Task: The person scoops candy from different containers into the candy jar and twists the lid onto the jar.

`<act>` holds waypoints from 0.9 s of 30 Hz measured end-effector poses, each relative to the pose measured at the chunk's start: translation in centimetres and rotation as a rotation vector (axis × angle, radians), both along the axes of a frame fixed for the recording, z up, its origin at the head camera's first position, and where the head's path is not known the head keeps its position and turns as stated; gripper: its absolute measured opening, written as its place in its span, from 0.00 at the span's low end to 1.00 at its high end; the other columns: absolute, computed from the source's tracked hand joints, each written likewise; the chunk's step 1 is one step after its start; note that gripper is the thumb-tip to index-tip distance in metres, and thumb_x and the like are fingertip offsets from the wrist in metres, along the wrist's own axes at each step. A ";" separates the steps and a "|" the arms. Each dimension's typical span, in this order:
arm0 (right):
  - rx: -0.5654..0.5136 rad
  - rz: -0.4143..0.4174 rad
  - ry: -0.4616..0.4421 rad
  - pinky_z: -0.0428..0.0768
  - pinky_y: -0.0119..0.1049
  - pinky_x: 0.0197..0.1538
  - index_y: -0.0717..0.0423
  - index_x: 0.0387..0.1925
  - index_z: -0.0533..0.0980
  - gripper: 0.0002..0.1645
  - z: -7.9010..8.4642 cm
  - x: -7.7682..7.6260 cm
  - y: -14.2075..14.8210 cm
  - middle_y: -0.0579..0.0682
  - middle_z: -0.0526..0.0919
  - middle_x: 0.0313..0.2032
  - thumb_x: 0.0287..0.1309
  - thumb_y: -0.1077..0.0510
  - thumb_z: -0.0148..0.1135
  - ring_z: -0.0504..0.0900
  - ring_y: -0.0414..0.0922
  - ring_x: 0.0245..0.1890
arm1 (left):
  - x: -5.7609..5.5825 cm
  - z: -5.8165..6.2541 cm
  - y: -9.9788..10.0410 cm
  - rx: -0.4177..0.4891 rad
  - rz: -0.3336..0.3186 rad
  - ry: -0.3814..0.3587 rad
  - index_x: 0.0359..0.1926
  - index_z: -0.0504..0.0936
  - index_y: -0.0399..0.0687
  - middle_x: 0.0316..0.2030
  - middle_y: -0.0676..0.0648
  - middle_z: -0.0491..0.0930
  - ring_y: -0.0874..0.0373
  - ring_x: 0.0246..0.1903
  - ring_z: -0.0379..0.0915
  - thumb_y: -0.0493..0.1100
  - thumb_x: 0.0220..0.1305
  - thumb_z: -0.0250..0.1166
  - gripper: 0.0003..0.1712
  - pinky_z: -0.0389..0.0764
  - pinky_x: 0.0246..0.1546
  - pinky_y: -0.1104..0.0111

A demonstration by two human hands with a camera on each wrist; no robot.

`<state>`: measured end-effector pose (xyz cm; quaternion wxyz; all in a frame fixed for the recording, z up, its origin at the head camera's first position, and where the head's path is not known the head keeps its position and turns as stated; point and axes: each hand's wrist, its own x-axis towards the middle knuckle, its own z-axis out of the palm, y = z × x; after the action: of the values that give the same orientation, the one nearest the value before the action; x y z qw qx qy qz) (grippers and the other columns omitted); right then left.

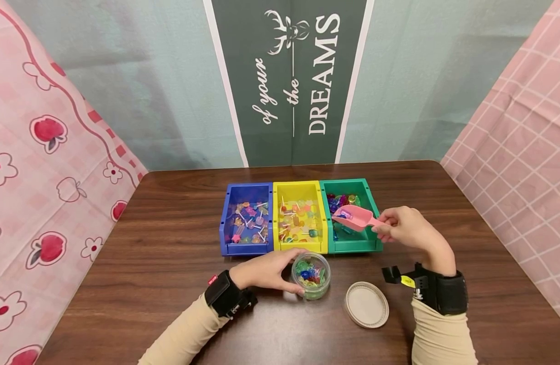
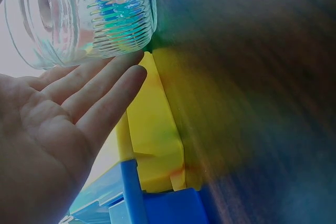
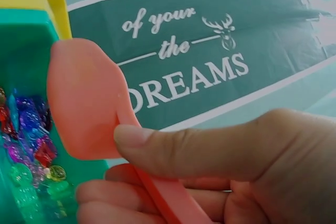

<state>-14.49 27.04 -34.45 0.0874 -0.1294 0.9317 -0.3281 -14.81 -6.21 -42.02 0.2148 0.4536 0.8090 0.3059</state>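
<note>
My right hand (image 1: 405, 228) pinches the handle of a pink scoop (image 1: 358, 218) between thumb and fingers. A few blue and purple gem-like pieces (image 1: 345, 214) lie in the scoop, which is over the green bin (image 1: 355, 247). Shiny colourful beads (image 3: 29, 124) fill part of that bin. Lower down, my left hand (image 1: 264, 271) holds a clear ribbed jar (image 1: 315, 293) from its left side, thumb at the near side and fingers at the far side. Green, blue, red and yellow pieces (image 1: 309, 274) are inside the uncovered jar.
A yellow bin (image 1: 301, 247) and a blue bin (image 1: 246, 249) adjoin the green one, both with small translucent charms and lollipop shapes. A round pale lid (image 1: 366, 305) lies on the brown table (image 1: 170, 228), right of the jar. Printed cloths hang behind and beside the table.
</note>
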 end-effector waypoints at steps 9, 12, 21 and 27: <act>-0.029 0.040 0.024 0.84 0.35 0.26 0.67 0.33 0.79 0.12 0.4 0.4 0.6 0.53 0.85 0.22 0.54 0.60 0.65 0.82 0.37 0.20 | 0.0 0.0 0.1 0.013 0.000 -0.002 0.67 0.58 0.46 0.59 0.46 0.72 0.61 0.58 0.66 0.61 0.54 0.65 0.46 0.71 0.62 0.61; -0.048 0.059 0.017 0.84 0.33 0.26 0.66 0.33 0.79 0.11 0.5 0.5 0.6 0.53 0.85 0.23 0.54 0.59 0.65 0.82 0.36 0.21 | 0.0 0.0 0.1 0.016 0.001 -0.009 0.68 0.58 0.46 0.59 0.46 0.72 0.61 0.58 0.66 0.61 0.54 0.65 0.46 0.71 0.62 0.61; -0.152 0.180 -0.043 0.85 0.35 0.29 0.65 0.34 0.80 0.11 0.7 0.9 0.7 0.55 0.85 0.24 0.57 0.58 0.63 0.82 0.38 0.24 | 0.0 0.0 0.1 0.013 -0.002 -0.009 0.68 0.58 0.46 0.60 0.46 0.72 0.61 0.59 0.65 0.61 0.54 0.65 0.46 0.71 0.62 0.61; -0.186 0.253 -0.062 0.84 0.33 0.28 0.65 0.35 0.80 0.10 0.5 1.0 0.9 0.53 0.84 0.23 0.57 0.60 0.62 0.81 0.38 0.24 | 0.0 0.0 0.1 0.009 -0.001 0.001 0.68 0.58 0.46 0.60 0.46 0.72 0.61 0.59 0.65 0.61 0.54 0.65 0.47 0.71 0.62 0.61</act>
<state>-13.53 27.93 -33.99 0.1445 -0.2432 0.8704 -0.4029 -14.84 -6.14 -42.04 0.2126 0.4548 0.8077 0.3091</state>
